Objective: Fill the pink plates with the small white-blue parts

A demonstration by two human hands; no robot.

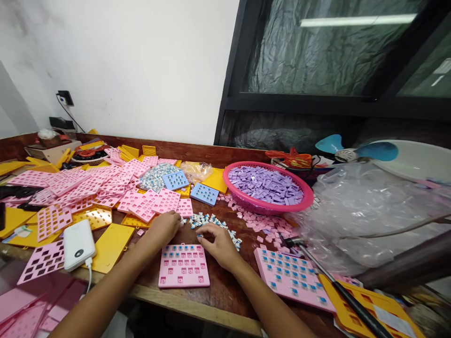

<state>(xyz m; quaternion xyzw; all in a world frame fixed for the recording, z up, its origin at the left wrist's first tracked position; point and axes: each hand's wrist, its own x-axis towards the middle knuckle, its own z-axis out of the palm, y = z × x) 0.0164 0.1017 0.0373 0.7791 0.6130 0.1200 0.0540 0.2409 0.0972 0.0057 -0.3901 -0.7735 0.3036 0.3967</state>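
Note:
A pink plastic tray (pixel 183 272) with rows of square slots lies flat on the wooden table (pixel 225 291) in front of me, its top row filled with small blue-topped parts. My left hand (pixel 162 227) rests curled just beyond the tray's upper left corner, fingers folded under. My right hand (pixel 218 241) hovers at the tray's upper right corner, fingertips pinched on a small blue-and-white part. A loose heap of these small parts (pixel 211 222) lies just behind both hands.
A filled pink tray (pixel 292 277) lies to the right, with yellow plates (pixel 369 310) and a black rod (pixel 338 286). A pink basket (pixel 268 188) holds purple pieces. Empty pink trays (pixel 88 188) and yellow plates cover the left, beside a white power bank (pixel 79 244). Crumpled clear plastic (pixel 359 211) lies right.

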